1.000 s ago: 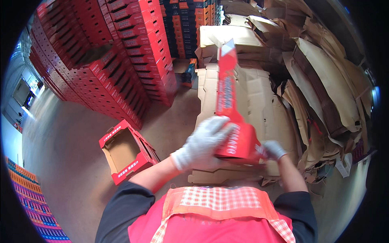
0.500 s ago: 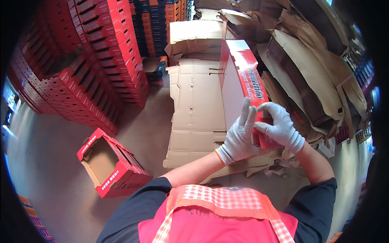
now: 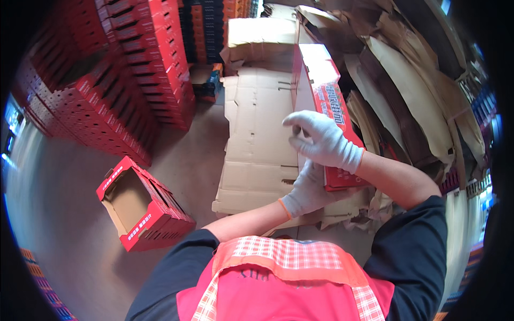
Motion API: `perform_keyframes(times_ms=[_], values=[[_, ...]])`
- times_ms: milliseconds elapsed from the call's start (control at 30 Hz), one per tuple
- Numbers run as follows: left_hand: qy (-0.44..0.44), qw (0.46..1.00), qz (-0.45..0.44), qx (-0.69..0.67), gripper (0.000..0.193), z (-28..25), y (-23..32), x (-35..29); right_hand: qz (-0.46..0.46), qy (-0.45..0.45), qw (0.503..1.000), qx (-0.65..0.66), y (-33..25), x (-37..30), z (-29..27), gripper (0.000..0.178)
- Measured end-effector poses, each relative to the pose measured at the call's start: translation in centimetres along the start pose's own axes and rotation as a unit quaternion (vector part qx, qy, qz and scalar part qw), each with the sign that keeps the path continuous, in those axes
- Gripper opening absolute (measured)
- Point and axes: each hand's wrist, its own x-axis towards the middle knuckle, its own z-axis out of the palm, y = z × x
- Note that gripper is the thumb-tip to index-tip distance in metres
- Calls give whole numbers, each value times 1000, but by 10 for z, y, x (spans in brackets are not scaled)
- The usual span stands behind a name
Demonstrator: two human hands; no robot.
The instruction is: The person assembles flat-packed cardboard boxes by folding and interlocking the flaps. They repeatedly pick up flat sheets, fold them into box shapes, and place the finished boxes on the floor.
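A red and white cardboard box [image 3: 342,140] stands on its edge on a stack of flat brown cardboard blanks [image 3: 259,139]. My gloved left hand [image 3: 309,191] is at the box's near lower corner, with one part against the pale face and another running under the red end. Some of its fingers are hidden. Over the box's near part, my gloved right hand [image 3: 324,140] crosses above the left one. Its fingers are bent, thumb apart from them, and nothing shows between them.
Tall stacks of red boxes [image 3: 155,64] rise at the left. A single open red box [image 3: 144,206] sits on the floor at front left. Brown paper-wrapped bundles [image 3: 407,91] lean along the right. A dark blue and orange box [image 3: 206,83] stands near the back.
My right hand has moved left and up from the box's near end, across the left hand. My left hand has shifted lower, to the box's bottom corner.
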Motion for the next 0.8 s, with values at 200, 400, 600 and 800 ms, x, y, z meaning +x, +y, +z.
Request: perform_keyframes(times_ms=[200, 400, 600, 800], values=[[63, 994, -82, -33, 129, -20, 0, -25, 459, 186, 812, 308, 31, 50, -36, 24], [-158, 947, -278, 8, 108, -29, 22, -59, 52, -5, 996, -66, 73, 19, 26, 28], [-170, 979, -27, 110, 54, -115, 29, -103, 257, -116, 876, -390, 169, -81, 55, 8], [-176, 591, 50, 786, 69, -260, -25, -83, 159, -220, 866, -420, 159, -201, 62, 49]])
